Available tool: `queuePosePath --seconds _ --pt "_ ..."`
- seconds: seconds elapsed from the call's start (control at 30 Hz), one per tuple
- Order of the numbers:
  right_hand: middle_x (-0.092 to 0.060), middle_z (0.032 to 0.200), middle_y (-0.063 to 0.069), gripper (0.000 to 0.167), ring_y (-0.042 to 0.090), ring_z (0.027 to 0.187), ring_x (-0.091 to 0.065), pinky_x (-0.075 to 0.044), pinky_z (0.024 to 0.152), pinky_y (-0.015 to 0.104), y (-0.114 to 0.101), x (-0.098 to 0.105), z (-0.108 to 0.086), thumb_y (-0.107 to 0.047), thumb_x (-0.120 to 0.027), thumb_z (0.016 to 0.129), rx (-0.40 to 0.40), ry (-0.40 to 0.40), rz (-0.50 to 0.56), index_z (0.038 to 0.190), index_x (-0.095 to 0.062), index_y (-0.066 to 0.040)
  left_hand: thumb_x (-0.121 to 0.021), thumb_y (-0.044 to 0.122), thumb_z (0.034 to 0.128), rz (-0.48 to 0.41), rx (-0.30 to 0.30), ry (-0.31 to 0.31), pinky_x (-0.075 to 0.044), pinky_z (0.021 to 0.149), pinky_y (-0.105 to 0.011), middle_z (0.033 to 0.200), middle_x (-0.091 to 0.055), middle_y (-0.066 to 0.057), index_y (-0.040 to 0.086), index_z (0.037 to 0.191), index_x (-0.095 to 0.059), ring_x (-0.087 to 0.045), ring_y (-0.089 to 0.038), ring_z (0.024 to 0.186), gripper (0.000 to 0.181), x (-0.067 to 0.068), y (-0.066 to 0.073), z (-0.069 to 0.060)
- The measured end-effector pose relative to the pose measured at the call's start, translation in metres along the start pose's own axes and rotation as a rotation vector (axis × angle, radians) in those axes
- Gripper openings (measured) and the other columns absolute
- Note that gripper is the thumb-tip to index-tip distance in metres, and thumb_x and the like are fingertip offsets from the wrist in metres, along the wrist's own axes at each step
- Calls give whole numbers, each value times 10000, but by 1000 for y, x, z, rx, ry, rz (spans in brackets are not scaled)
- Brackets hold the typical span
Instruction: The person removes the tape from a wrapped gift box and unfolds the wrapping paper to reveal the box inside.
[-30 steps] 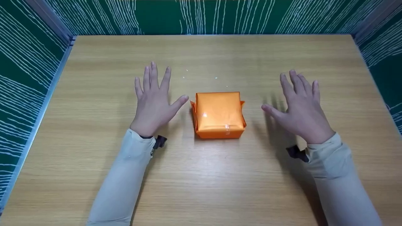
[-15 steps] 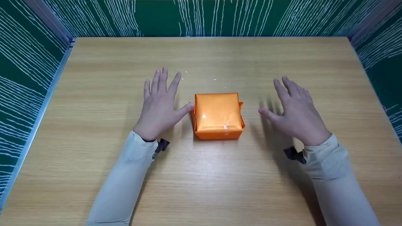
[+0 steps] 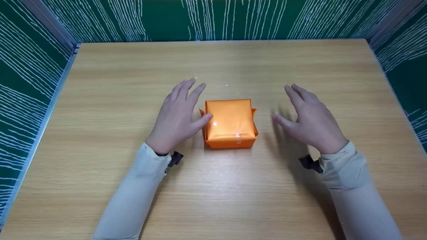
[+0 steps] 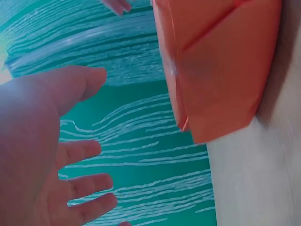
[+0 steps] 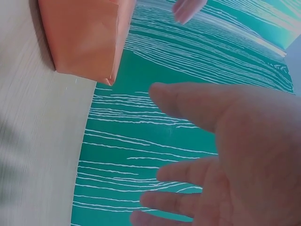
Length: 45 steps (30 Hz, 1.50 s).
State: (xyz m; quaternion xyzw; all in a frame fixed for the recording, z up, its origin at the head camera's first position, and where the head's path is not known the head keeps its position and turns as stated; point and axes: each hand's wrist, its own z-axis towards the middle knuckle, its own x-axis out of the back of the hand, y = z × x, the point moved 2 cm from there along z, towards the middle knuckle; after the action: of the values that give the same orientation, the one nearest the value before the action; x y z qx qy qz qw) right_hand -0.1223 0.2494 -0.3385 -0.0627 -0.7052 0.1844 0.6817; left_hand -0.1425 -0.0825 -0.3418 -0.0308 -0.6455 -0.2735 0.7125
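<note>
A box wrapped in shiny orange paper (image 3: 230,121) sits at the middle of the wooden table, with folded paper flaps sticking out at its left and right sides. My left hand (image 3: 176,116) hovers just left of it, fingers extended, and its thumb overlaps the box's left edge in the head view. In the left wrist view a gap shows between that thumb (image 4: 87,82) and the box's folded end (image 4: 225,75). On the other side, my right hand (image 3: 312,118) is held in the air, apart from the box, its fingers spread and holding nothing.
Green panels with white wavy lines (image 3: 166,23) stand along the back and both sides of the wooden table (image 3: 213,200). Tiny white specks (image 3: 227,85) lie behind the box. A dark strap piece (image 3: 310,163) pokes from the right sleeve.
My left hand has moved right, from beside the box until its thumb overlaps the edge. The right hand has shifted slightly left. The box stays on the table.
</note>
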Motion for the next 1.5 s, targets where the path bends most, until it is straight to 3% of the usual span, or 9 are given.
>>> queuePosePath --seconds 0.17,0.33,0.43,0.57,0.8,1.07,1.33,1.5 --pt "-311 1633 260 890 511 1457 -333 -298 1124 707 -2 0 0 -546 -662 960 13 -12 -2 1632 -289 -97 -632 613 948 -2 -17 -103 -282 1223 -508 1639 -355 -91 187 1577 -432 -302 -301 1514 786 -10 15 1" --pt "-350 1609 267 847 511 1443 -351 -306 1117 710 -3 1 -2 -538 -663 962 23 -36 -16 1602 -358 -74 -563 614 988 43 -127 -200 -275 1224 -484 1578 -439 -100 159 1511 -529 -359 -297 1478 694 -18 40 9" --pt "-393 1580 270 797 507 1420 -387 -329 1106 705 -4 0 -4 -519 -673 961 41 -47 -28 1555 -434 -45 -535 627 995 56 -133 -221 -307 1202 -489 1561 -453 -108 168 1524 -513 -380 -301 1461 701 -22 51 13" --pt "-506 1490 254 695 480 1341 -490 -395 1068 683 -7 -1 -6 -468 -699 959 72 -29 -31 1469 -541 -23 -547 644 981 61 -83 -204 -389 1131 -509 1524 -482 -116 190 1520 -516 -430 -320 1416 706 -28 58 12" --pt "-639 1324 202 529 420 1182 -623 -505 949 622 -9 -2 -6 -375 -719 964 134 25 -20 1348 -644 -19 -635 663 910 60 -69 -161 -511 852 -477 1240 -594 -93 142 1265 -677 -552 -318 1192 632 -40 63 5" --pt "-650 1298 204 515 421 1157 -633 -507 938 626 -9 -1 -6 -392 -706 972 129 -7 -33 1338 -657 -32 -749 660 811 139 -87 -184 -501 864 -490 1202 -577 -103 152 1250 -654 -524 -333 1160 678 -42 66 9" --pt "-683 1241 158 476 363 1065 -679 -560 880 563 -17 -2 -5 -375 -733 960 210 -29 -30 1302 -687 -47 -723 631 826 181 -98 -168 -506 917 -551 1242 -586 -117 169 1273 -648 -541 -363 1153 647 -45 70 8" --pt "-705 1130 97 370 292 984 -687 -577 848 492 -29 -6 6 -264 -787 928 262 -15 18 1237 -722 -72 -692 632 850 216 -115 -167 -522 912 -548 1240 -600 -114 173 1303 -638 -554 -363 1149 647 -48 71 6"
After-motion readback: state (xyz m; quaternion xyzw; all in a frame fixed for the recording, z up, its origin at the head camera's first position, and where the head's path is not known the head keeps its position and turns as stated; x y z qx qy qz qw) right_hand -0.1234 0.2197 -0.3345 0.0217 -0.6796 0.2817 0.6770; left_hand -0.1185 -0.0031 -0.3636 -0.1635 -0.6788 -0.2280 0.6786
